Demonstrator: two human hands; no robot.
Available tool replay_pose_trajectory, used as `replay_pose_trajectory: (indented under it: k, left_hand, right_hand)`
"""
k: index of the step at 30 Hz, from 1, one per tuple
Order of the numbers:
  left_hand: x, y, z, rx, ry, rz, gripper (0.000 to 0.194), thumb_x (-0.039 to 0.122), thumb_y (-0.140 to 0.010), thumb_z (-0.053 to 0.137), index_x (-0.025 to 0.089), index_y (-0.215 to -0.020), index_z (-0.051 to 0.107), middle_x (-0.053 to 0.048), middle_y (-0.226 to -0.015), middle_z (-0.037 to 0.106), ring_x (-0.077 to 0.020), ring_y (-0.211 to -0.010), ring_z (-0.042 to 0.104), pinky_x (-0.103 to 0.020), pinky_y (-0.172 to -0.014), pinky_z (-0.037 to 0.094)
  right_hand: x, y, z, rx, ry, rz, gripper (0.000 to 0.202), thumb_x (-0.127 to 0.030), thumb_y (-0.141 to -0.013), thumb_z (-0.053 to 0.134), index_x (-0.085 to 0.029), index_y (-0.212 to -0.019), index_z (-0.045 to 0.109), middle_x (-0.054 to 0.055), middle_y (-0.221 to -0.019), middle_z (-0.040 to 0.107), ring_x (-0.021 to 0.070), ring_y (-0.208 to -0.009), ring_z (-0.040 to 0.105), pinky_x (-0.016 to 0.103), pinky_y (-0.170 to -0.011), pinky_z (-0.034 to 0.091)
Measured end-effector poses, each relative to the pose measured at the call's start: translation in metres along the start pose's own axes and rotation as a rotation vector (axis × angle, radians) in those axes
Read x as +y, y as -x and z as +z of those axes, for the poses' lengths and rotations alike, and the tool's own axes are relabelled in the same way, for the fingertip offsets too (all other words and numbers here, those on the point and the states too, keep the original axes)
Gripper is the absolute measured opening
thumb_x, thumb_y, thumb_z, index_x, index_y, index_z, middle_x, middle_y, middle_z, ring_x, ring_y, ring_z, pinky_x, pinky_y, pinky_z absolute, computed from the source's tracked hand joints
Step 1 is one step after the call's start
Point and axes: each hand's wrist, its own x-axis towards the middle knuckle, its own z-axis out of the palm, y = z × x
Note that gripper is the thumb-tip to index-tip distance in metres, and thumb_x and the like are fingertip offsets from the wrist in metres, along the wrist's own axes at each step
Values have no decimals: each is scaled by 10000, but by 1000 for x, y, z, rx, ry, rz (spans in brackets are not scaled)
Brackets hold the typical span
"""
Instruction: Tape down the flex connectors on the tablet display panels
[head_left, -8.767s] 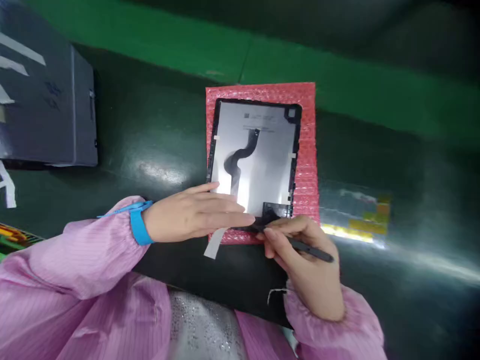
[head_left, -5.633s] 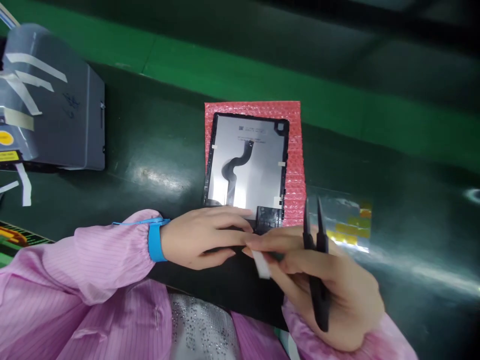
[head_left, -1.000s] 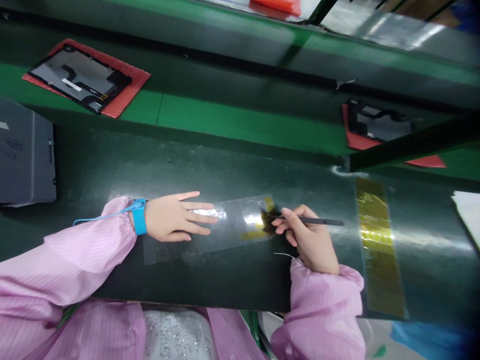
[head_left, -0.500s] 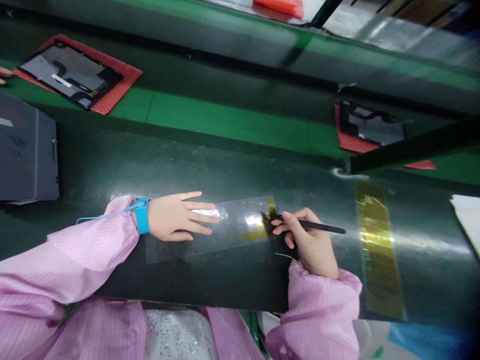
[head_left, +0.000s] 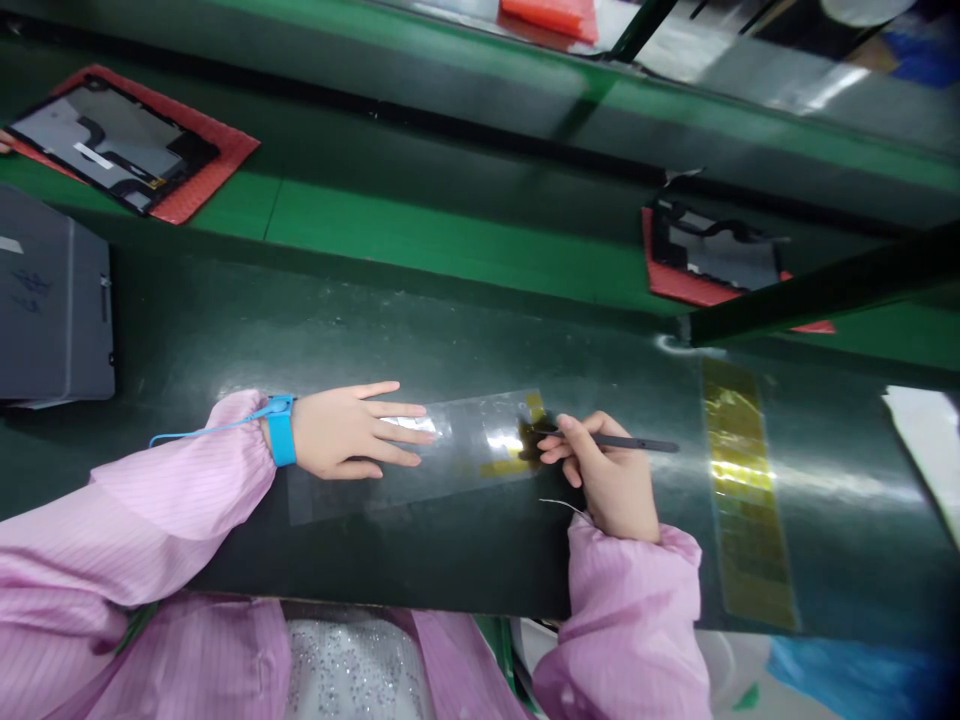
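Observation:
My left hand [head_left: 352, 430] lies flat, fingers spread, on a clear plastic sheet [head_left: 457, 455] that rests on the dark green bench. A blue wrist strap [head_left: 280, 443] circles that wrist. My right hand [head_left: 607, 475] grips black tweezers [head_left: 622, 441], their tips touching small yellow tape pieces [head_left: 525, 440] at the sheet's right end. Both arms wear pink sleeves.
A grey box [head_left: 52, 300] stands at the left edge. On the green conveyor behind, a tablet back panel on red bubble wrap [head_left: 120, 145] lies far left and another [head_left: 712, 260] to the right. A long yellow tape strip [head_left: 746, 490] lies right of my right hand.
The tablet panel on red wrap that lay before me several seconds ago is gone from the bench. Over the last second the conveyor panels drifted left; my hands stayed nearly still.

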Motion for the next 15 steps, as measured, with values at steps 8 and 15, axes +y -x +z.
replay_pose_trajectory:
  k: [8, 15]
  left_hand:
    - [0, 0, 1, 15, -20, 11, 409, 319, -979, 443, 259, -1363, 569, -19, -1509, 465, -287, -1466, 308, -517, -1225, 45]
    - [1, 0, 1, 8, 0, -5, 411, 321, -970, 456, 284, -1365, 565, -2, -1511, 464, -270, -1473, 296, -503, -1229, 34]
  right_hand:
    - [-1, 4, -1, 44, -3, -37, 441, -529, -739, 811, -201, -676, 522, 38, -652, 724, 128, -470, 641, 148, -319, 364]
    - [-3, 5, -1, -23, 58, -1, 444, -549, -721, 816, -205, -707, 535, 51, -705, 739, 162, -558, 693, 148, -322, 370]
